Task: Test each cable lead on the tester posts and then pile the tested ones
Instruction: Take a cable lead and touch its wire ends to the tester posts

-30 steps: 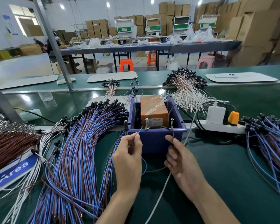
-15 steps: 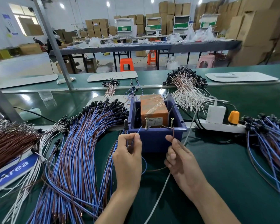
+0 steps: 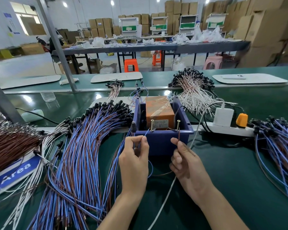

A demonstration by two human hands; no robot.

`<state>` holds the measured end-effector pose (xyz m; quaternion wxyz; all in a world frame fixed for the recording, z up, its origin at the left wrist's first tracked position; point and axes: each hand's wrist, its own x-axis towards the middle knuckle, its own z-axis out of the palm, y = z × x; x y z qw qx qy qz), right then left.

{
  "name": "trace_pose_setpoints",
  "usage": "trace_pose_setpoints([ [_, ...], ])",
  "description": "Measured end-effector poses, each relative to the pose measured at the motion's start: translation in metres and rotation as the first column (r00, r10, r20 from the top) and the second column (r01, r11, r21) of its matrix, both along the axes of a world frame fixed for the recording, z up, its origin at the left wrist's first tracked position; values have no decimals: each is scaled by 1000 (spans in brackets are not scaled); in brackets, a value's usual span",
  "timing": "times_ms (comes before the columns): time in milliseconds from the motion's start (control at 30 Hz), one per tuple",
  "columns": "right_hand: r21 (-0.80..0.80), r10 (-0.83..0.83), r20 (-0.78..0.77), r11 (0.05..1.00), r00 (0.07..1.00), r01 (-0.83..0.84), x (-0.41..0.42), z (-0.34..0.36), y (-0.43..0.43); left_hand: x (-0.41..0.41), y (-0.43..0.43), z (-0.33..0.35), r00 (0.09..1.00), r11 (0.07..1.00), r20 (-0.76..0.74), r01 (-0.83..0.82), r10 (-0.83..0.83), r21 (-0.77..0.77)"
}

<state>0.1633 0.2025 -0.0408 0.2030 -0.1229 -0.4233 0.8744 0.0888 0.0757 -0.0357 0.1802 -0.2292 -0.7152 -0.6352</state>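
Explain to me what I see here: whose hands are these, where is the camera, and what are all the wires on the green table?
There is no machine: a person works with bare hands, filmed by one camera worn on the head, looking down. The left hand pinches a blue wire end, the right hand a brown wire end, each pointed at one of two screw posts on a blue bin that holds an orange box. On the green table lie piles of blue-brown leads and a white power strip.

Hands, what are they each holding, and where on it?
Left hand pinches the blue lead near its tip; right hand, the brown lead near its tip.
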Motion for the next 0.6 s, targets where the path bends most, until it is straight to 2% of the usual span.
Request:
trace_pose_setpoints([
  [600,25,6,7,1000,1000,-6,0,0,0,0,2,-1,1000,1000,-21,5,-5,-7],
])
